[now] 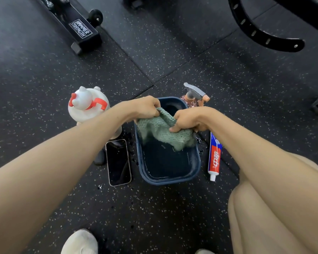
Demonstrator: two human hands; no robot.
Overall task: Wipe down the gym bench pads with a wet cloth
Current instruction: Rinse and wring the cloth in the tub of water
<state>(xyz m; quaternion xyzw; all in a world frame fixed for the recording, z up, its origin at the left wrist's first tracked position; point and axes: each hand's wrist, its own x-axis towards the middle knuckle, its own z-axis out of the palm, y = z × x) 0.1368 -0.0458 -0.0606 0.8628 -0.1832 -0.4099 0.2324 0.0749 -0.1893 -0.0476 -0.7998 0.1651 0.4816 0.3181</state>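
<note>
While the green cloth point(163, 132) hangs over the blue basin point(173, 182) at frame centre, the left hand point(145, 107) grips its upper-left end and the right hand point(189, 118) its lower-right, fingers curled tight; its long axis spans both hands, likely ready for wringing.

The black equipment base point(80, 31) reads HAMMER STRENGTH; the tube point(214, 156) bears Chinese characters.

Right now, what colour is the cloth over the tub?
Muted green with a knobbly weave; the cloth is gripped by both hands above the dark blue tub. Head view.
</note>
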